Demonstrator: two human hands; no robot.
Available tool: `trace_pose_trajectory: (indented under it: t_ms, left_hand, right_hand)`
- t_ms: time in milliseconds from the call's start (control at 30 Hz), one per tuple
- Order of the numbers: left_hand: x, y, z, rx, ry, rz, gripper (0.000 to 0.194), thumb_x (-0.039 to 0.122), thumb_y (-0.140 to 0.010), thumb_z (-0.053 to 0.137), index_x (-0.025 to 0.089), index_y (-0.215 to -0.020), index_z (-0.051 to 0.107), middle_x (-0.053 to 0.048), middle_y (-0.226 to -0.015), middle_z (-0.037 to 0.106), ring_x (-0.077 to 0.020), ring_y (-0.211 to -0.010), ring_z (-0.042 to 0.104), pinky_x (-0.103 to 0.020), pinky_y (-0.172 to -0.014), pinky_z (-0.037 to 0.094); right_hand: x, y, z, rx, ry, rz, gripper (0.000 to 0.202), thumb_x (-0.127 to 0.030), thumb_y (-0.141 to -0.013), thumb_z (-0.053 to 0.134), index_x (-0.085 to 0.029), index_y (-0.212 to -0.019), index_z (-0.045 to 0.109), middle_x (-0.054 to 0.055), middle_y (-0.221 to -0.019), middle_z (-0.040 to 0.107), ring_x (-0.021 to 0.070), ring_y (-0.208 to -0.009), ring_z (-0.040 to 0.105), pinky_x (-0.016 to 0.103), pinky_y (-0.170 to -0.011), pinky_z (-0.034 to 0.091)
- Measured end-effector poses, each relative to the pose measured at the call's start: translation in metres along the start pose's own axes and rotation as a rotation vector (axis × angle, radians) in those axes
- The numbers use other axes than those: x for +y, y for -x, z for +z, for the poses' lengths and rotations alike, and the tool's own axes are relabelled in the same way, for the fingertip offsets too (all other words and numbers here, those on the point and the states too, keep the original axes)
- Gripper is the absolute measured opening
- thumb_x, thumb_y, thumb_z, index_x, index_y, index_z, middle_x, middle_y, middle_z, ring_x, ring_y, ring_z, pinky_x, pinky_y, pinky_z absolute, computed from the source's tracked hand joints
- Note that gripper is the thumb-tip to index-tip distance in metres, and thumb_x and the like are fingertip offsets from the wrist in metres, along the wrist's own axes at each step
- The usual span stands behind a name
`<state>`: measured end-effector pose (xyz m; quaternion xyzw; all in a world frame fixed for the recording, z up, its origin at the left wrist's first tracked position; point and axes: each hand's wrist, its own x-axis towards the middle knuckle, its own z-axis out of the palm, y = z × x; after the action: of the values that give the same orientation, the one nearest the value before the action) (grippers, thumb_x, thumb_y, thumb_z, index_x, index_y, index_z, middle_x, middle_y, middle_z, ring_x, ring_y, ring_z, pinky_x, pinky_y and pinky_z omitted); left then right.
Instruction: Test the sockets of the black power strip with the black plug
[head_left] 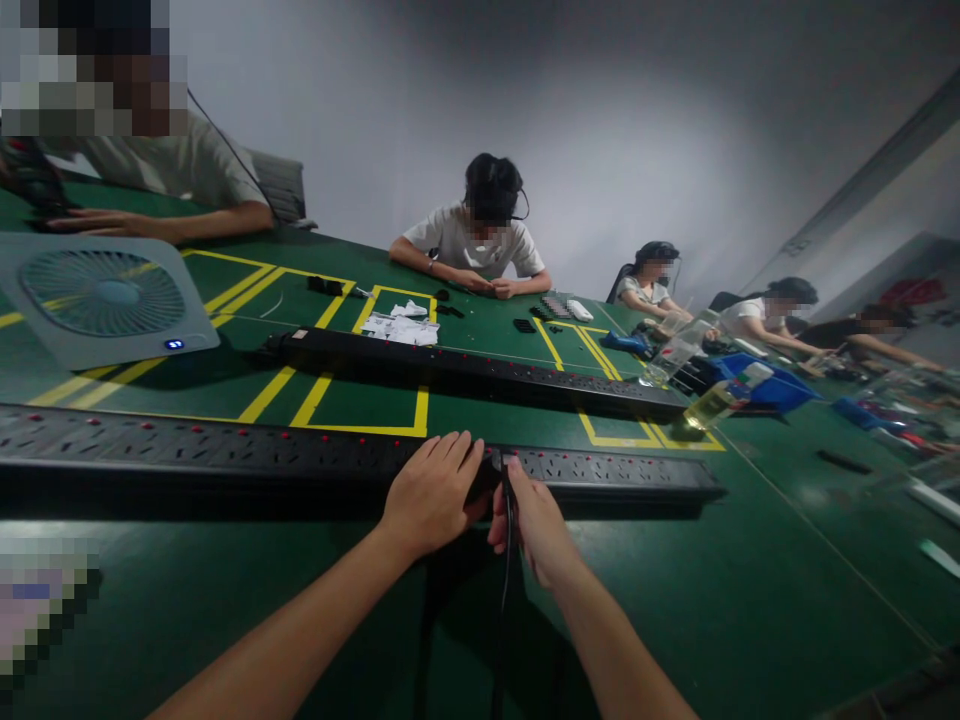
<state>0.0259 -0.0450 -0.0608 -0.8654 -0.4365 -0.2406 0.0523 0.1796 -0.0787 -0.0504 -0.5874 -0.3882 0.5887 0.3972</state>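
A long black power strip (225, 455), with rows of sockets and small red parts along it, lies across the green table in front of me. My left hand (431, 495) is wrapped over the strip near the middle, fingers on its top and far edge. Just right of it, my right hand (534, 515) pinches a black plug (496, 458) at a socket of the strip. A thin black cord (505, 610) runs from the plug down toward me. Between the hands the plug is partly covered, so I cannot tell whether it is fully seated.
Behind lies a second black power strip (465, 372). A fan (112, 300) stands at left, near yellow tape lines. White scraps (401, 325), a bottle of yellowish liquid (712, 405) and a blue bin (780, 385) are farther back. Several people sit around the table.
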Motion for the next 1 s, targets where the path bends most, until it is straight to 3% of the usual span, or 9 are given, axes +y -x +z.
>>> trace_pose_trajectory:
  t_ms: [233, 667, 1000]
  left_hand:
    - [-0.001, 0.0, -0.001, -0.045, -0.035, 0.015, 0.057, 0.033, -0.079, 0.051, 0.012, -0.131, 0.046, -0.017, -0.132, 0.05, -0.0307, -0.121, 0.045, -0.044, -0.102, 0.035]
    - [-0.001, 0.0, 0.0, -0.05, -0.042, 0.027, 0.06, 0.028, -0.073, 0.059, 0.021, -0.132, 0.047, -0.015, -0.132, 0.05, -0.0309, -0.12, 0.046, -0.044, -0.1, 0.037]
    - [0.0, -0.001, 0.002, -0.033, -0.042, 0.039, 0.055, 0.038, -0.08, 0.052, 0.02, -0.131, 0.047, -0.017, -0.131, 0.051, -0.0329, -0.121, 0.046, -0.047, -0.098, 0.038]
  right_hand:
    - [0.018, 0.011, 0.013, -0.138, -0.115, -0.083, 0.058, -0.062, -0.086, 0.033, -0.015, -0.059, 0.053, 0.002, -0.037, 0.054, 0.0117, -0.031, 0.049, 0.019, -0.034, 0.033]
    - [0.015, 0.012, 0.014, -0.126, -0.174, -0.052, 0.056, -0.064, -0.084, 0.038, -0.015, -0.06, 0.052, 0.0, -0.038, 0.052, 0.0104, -0.032, 0.048, 0.018, -0.035, 0.033]
    - [0.008, 0.011, 0.013, -0.074, -0.335, -0.052, 0.046, -0.058, -0.086, 0.043, -0.016, -0.069, 0.053, -0.003, -0.04, 0.048, 0.0089, -0.032, 0.043, 0.018, -0.035, 0.028]
